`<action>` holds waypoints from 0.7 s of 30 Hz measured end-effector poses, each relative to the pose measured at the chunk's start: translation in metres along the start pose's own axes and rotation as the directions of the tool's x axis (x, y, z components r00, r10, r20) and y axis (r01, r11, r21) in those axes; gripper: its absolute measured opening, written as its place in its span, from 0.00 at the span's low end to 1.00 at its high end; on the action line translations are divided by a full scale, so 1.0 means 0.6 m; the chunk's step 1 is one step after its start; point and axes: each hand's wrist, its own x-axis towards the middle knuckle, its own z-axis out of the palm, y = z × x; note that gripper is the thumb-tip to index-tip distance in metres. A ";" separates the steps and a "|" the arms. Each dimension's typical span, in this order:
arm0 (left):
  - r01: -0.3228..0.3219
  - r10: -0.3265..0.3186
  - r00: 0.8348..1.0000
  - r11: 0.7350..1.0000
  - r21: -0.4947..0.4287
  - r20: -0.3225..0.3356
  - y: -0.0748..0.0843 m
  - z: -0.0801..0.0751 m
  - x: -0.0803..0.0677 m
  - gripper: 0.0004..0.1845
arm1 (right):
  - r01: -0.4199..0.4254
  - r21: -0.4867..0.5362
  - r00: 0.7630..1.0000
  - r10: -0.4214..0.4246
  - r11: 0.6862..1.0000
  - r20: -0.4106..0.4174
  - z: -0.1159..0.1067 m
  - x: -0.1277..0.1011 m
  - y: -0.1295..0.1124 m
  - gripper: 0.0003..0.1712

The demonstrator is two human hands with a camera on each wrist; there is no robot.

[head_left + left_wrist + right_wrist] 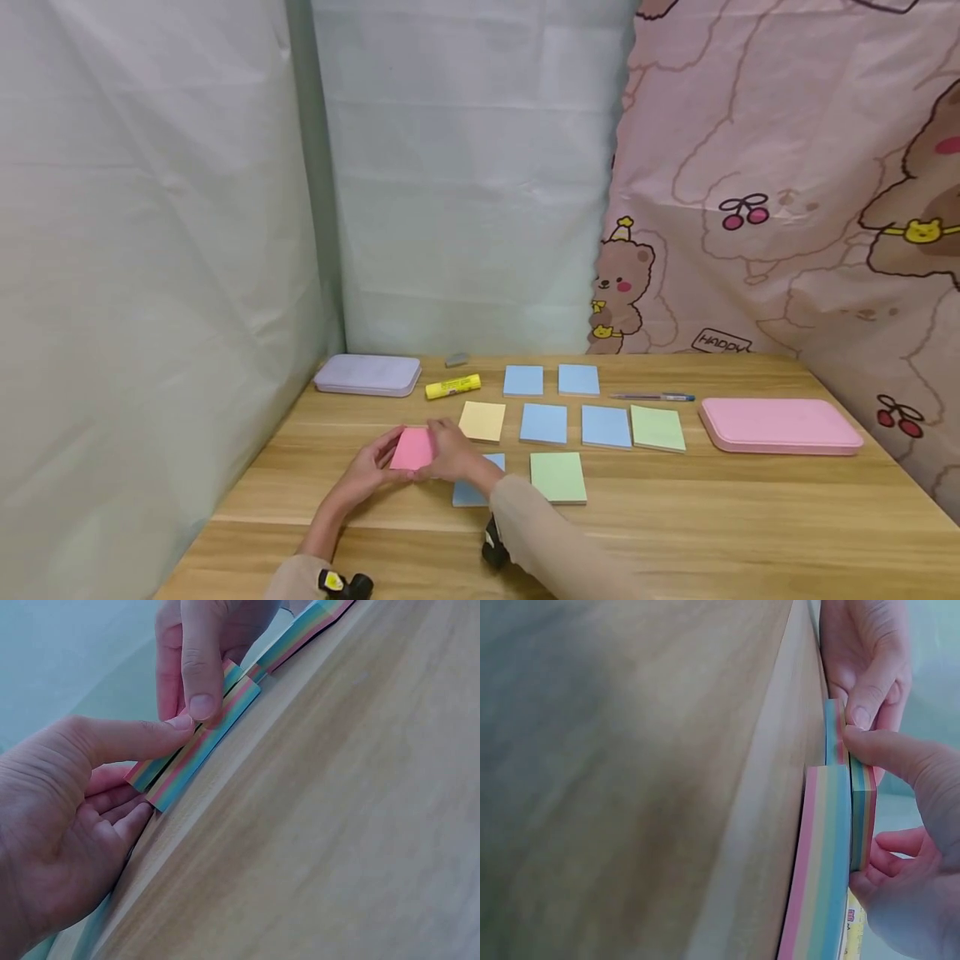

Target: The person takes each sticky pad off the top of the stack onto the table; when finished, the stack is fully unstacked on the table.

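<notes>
A sticky note pad with a pink top (412,449) lies between both hands at the left front of the table. My left hand (365,468) holds its left side, and my right hand (456,452) grips the right side, thumbs meeting at the near edge. Seen from the left wrist, this upper pad (154,766) sits over a second striped-edge pad (206,746), a thin dark gap between them. Below my right wrist is a blue-topped pad (468,493), partly hidden; its layered edge (821,855) stands close beside the stack in the right wrist view.
Behind lie a yellow pad (482,422), several blue pads (543,423) and green pads (558,477). A glue stick (453,387), grey eraser-like piece (457,360) and lavender case (369,375) sit at the back left. Rightward are a pen (654,397) and pink case (780,426).
</notes>
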 end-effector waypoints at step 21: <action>-0.031 0.031 0.999 0.999 -0.037 -0.009 -0.008 0.003 0.006 0.47 | 0.056 -0.062 0.993 -0.062 0.996 -0.100 -0.061 -0.028 0.005 0.52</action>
